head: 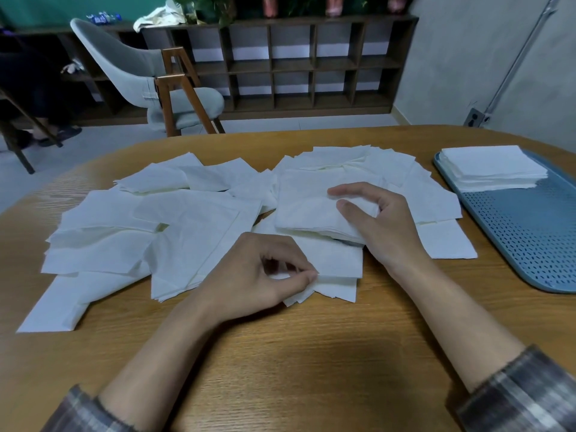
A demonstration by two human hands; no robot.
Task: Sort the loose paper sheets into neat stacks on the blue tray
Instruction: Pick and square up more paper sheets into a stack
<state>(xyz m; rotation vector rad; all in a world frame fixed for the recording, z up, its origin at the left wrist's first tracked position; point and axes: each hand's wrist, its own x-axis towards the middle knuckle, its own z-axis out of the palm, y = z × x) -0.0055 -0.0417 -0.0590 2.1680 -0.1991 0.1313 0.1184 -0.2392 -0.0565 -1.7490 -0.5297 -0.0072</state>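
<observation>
Several loose white paper sheets point(187, 232) lie scattered across the middle of the wooden table point(311, 353). My right hand point(383, 222) grips the right edge of a small gathered stack of sheets point(305, 210), thumb on top and fingers curled under it. My left hand point(265, 279) pinches the corner of a sheet point(336, 263) lying just in front of that stack. At the right stands the blue perforated tray point(523, 238), with one neat stack of white sheets point(492, 166) on its far end.
A grey chair with wooden legs point(162, 88) stands beyond the table's far edge. Behind it, a dark wooden cubby shelf point(296, 63) runs along the wall. The near half of the table in front of my forearms is bare wood.
</observation>
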